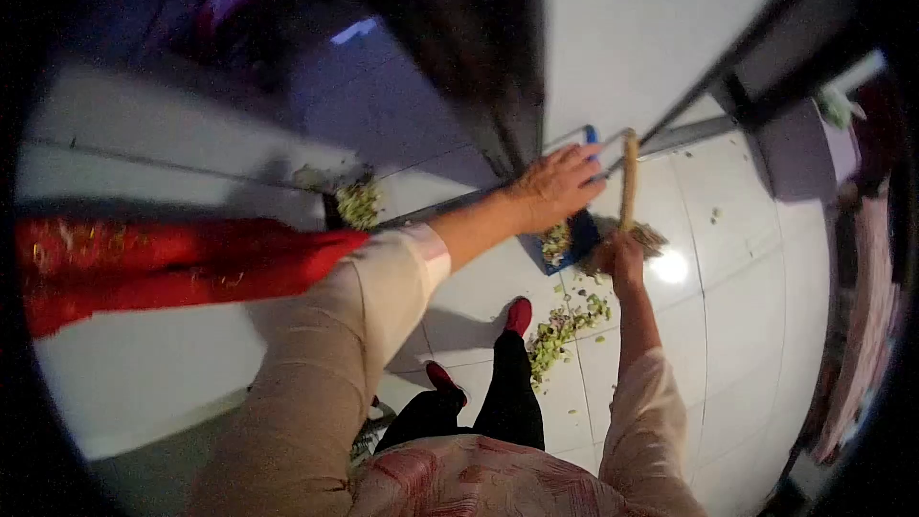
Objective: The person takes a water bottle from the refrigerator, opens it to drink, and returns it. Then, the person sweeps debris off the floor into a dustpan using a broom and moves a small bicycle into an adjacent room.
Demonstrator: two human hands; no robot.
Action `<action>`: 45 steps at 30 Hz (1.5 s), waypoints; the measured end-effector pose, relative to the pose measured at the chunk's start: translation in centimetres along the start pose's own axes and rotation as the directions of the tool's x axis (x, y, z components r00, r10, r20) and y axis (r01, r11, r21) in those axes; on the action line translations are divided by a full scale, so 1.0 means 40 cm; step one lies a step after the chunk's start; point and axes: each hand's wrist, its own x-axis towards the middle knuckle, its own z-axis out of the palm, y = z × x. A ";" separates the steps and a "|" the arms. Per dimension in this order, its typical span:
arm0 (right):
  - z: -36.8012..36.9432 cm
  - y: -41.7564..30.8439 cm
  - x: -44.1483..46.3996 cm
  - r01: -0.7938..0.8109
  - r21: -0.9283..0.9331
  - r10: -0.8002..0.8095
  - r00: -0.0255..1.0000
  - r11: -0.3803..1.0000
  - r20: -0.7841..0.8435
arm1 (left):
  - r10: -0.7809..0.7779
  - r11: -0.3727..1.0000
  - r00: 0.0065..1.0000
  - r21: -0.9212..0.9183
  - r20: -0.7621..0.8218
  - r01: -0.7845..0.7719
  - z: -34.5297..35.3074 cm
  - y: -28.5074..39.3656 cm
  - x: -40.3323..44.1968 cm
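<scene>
My left hand (555, 191) reaches forward and grips the upright handle of a blue dustpan (578, 241), whose tip shows past my fingers. Yellow-green scraps (554, 245) lie inside the pan. Close by, my right hand (622, 257) is closed around a short hand broom with a tan handle (629, 177); its bristles (651, 238) spread low beside the pan, partly behind my hand. A strip of loose green and purplish scraps (565, 333) lies on the white tiles between the dustpan and my feet.
Another pile of green scraps (358, 201) lies at left by a dark door frame. Red cloth (191, 263) with gold patterning hangs at left. My red shoes (518, 315) stand beside the scraps. A grey box-like piece (799, 158) is at right.
</scene>
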 end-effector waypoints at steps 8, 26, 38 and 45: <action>-0.150 0.374 -0.379 -0.647 -0.176 0.627 0.762 0.742 -0.161 | -0.561 0.741 0.792 -0.281 0.242 0.610 -0.028 0.259 -0.502; 0.494 0.404 -0.220 -0.041 -0.785 0.478 0.813 0.618 0.333 | -0.844 -0.445 -0.477 -0.175 -0.245 0.878 -0.024 1.203 -1.554; 0.971 0.766 -0.290 0.613 -0.547 0.469 0.304 0.569 0.829 | -0.814 -0.568 -0.569 0.043 0.118 0.822 -0.086 1.121 -1.600; 1.158 0.859 -0.439 0.802 -0.596 0.132 0.595 -0.031 0.793 | -0.460 -0.826 -0.441 -0.189 0.771 0.531 -0.007 1.069 -1.744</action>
